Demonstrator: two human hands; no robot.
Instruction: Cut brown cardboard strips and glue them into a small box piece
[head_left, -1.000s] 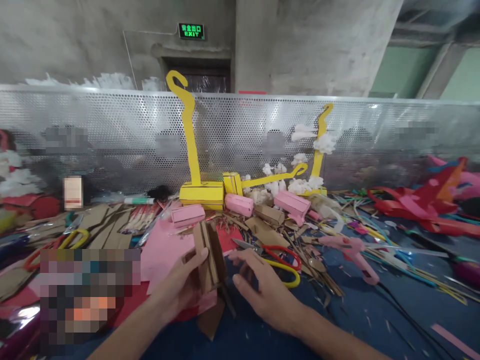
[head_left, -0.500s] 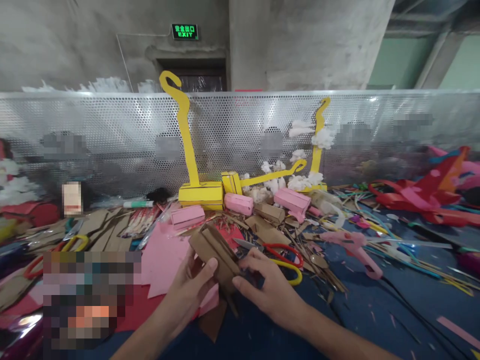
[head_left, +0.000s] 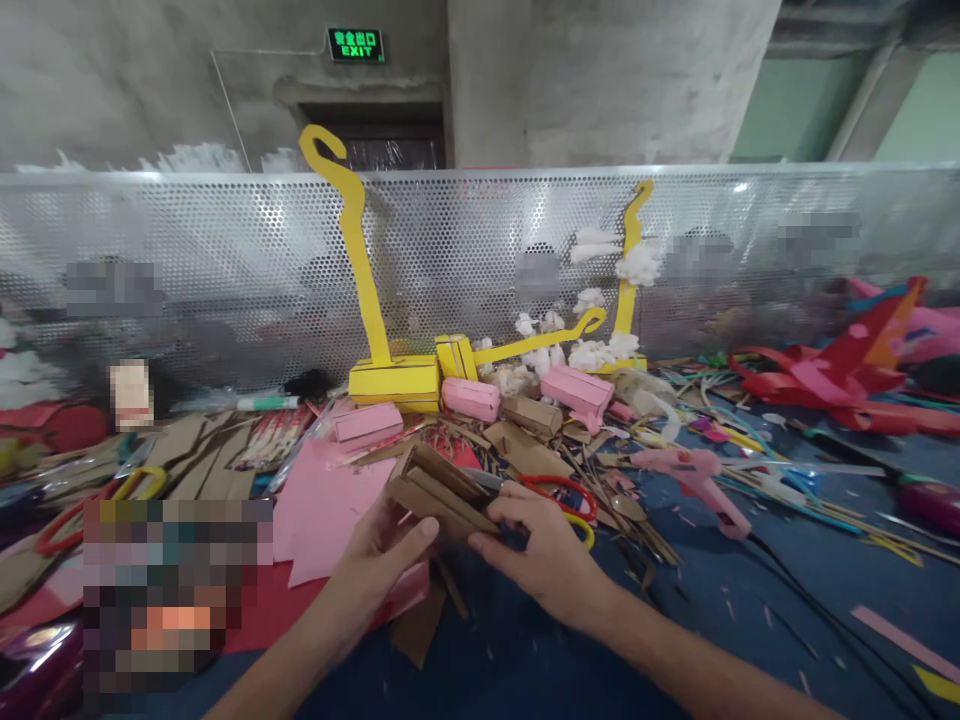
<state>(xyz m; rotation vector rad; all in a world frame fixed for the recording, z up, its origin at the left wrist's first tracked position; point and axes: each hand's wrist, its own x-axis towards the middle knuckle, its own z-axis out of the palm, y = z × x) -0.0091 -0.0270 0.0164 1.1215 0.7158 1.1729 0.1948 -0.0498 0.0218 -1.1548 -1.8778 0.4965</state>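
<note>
Between my two hands is a folded piece of brown cardboard (head_left: 442, 497), shaped like a small open box, raised above the table. My left hand (head_left: 390, 545) grips its left end, thumb on the near face and fingers behind. At the right end, my right hand (head_left: 536, 535) pinches the cardboard with thumb and bent fingers. Just behind my right hand lie scissors (head_left: 559, 485) with red and yellow handles, partly hidden by it. Pink paper sheets (head_left: 322, 520) lie to the left of the cardboard, and a loose cardboard scrap (head_left: 418, 625) lies below it.
A pink glue gun (head_left: 690, 470) with a black cord lies at right. Yellow hooked paper pieces (head_left: 367, 290), small pink boxes (head_left: 471, 398) and sticks stand or lie further back. A perforated metal panel (head_left: 465, 240) bounds the table. Another pair of scissors (head_left: 139, 485) is at left.
The cardboard has tilted from a steep slant to a flatter one, its open side showing more. Both hands still hold it, and my right hand has turned slightly. The whole view has shifted a little.
</note>
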